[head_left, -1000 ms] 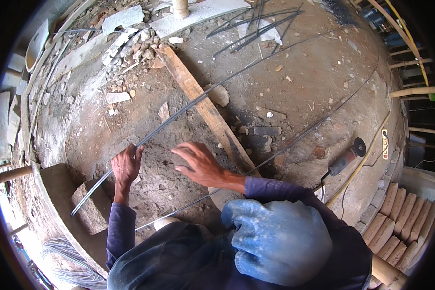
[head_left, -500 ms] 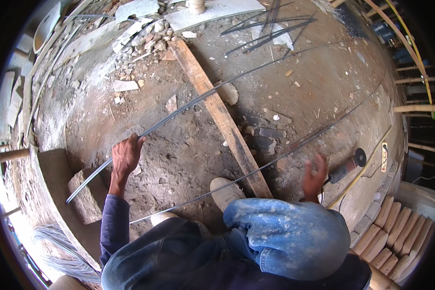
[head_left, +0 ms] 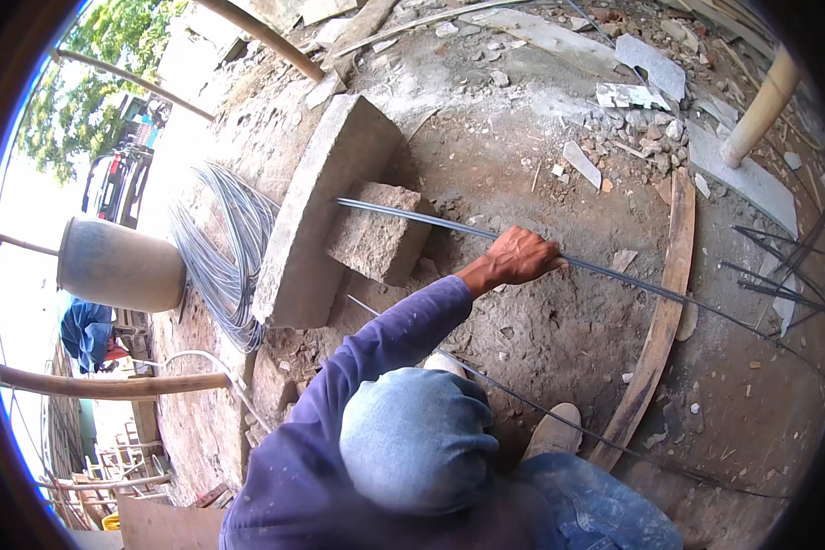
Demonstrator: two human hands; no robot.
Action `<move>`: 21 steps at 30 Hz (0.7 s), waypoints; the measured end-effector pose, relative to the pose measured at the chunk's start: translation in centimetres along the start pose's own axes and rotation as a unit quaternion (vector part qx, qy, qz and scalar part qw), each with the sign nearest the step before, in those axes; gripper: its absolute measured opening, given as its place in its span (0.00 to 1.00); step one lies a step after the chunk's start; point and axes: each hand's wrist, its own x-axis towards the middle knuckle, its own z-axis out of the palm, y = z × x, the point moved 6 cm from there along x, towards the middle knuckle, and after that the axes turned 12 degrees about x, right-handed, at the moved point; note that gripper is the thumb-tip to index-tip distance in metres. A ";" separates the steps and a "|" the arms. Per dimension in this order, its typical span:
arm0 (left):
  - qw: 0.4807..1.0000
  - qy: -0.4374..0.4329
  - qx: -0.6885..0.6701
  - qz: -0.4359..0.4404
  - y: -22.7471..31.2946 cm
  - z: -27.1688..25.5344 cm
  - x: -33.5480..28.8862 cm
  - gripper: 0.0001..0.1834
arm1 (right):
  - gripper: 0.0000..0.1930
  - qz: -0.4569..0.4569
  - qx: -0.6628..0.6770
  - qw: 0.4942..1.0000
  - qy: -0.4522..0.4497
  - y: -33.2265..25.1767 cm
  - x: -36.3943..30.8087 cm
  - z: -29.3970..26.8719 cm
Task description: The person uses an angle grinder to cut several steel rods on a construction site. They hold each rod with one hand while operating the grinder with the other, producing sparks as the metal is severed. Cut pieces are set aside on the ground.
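Well, the left hand [head_left: 522, 255] is closed around thin metal rods [head_left: 422, 217] — they run from ten o'clock to four o'clock — but I can't tell how the unseen right hand is.

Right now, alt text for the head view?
A person's left grip is closed around thin grey rods, which pass over a rough concrete block and across a wooden plank. A wire coil lies at left; the right grip is out of view.

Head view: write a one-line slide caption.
Left hand gripping thin rods that cross a plank, with a rough block and coiled wire nearby.
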 end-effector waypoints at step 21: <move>0.994 -0.013 -0.101 0.026 -1.7 -0.6 0.4 0.26 | 0.27 0.056 0.057 0.995 -0.067 -1.9 0.9 1.8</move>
